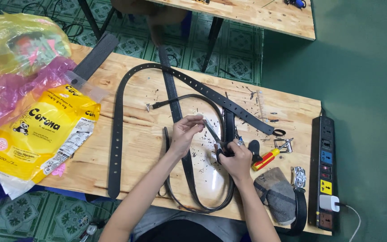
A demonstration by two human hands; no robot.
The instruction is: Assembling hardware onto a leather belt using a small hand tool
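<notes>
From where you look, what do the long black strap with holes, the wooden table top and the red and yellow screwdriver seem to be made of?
The long black strap with holes looks like leather or imitation leather: matt, limp, with punched holes; which of the two is unclear. The wooden table top seems unpainted plywood, pale with visible grain. The red and yellow screwdriver has a glossy handle, probably plastic.

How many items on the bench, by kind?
Black leather belts or straps: 4, counting the long belt and the strap under the left hand
Scissors in the right hand: 1
Screwdriver: 1
Power strip: 1
Wristwatch: 1
Plastic bags: 3
Grey cloth: 1
Total: 12
</notes>
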